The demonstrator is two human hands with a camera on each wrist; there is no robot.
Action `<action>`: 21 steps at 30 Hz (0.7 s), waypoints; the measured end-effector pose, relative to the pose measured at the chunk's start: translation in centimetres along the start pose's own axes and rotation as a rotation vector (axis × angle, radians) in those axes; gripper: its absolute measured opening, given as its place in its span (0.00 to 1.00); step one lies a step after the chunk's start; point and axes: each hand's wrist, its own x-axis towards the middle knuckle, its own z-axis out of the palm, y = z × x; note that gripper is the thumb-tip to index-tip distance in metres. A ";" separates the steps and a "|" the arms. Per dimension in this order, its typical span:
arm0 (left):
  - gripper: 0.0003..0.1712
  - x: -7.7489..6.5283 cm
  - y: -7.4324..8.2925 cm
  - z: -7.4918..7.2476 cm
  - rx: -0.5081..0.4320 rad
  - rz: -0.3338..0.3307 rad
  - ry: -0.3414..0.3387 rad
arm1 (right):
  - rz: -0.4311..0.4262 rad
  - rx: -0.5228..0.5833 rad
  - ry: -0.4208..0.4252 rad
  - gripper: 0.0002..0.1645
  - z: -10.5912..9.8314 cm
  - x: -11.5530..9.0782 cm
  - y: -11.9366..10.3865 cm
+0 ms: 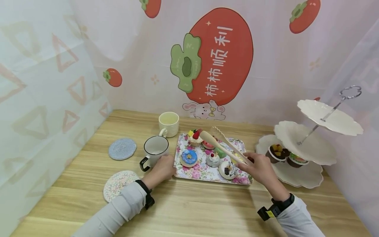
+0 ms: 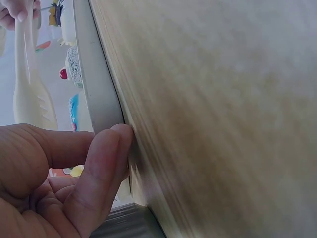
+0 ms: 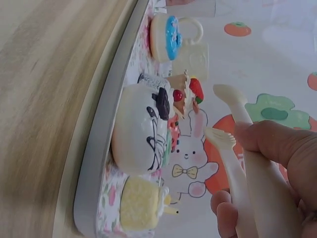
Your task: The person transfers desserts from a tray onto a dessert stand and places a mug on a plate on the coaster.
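My right hand (image 1: 259, 167) holds cream tongs (image 1: 219, 145) over the flowered tray (image 1: 196, 173). The tips are spread apart, with nothing between them. At the tray's front left corner, my left hand (image 1: 164, 168) pinches the tray's edge between thumb and fingers. Toy pastries stand on the tray: a blue-iced doughnut (image 1: 193, 158), a white doughnut (image 1: 224, 165) with dark drizzle, a grey speckled cake (image 1: 212, 160) with a cherry, a strawberry tart (image 1: 195, 141) at the back and a yellow square cake (image 3: 140, 203) on the right. Tongs partly hide the pastries behind.
A white mug (image 1: 154, 158) with a black rim stands just beside my left hand, a cream cup (image 1: 169, 125) behind it. Blue (image 1: 122, 149) and speckled (image 1: 116, 182) round mats lie left. Right stands a tiered stand (image 1: 308, 141), two cupcakes on its bottom plate.
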 end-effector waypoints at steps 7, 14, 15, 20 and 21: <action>0.10 -0.2 0.0 -0.1 -0.001 0.024 0.009 | 0.035 0.013 -0.034 0.29 0.8 1.0 -0.8; 0.12 -0.2 0.1 -0.2 0.020 0.021 0.023 | 0.034 -0.015 -0.049 0.29 1.7 2.3 -1.4; 0.11 -0.2 0.1 -0.2 0.018 0.020 0.021 | 0.033 -0.018 -0.051 0.28 1.8 2.4 -1.5; 0.09 -0.3 0.2 -0.2 -0.007 0.006 0.004 | 0.028 -0.001 -0.075 0.26 2.4 3.0 -1.7; 0.09 -0.3 0.2 -0.1 -0.011 0.006 0.003 | 0.033 0.006 -0.084 0.26 2.4 3.1 -1.8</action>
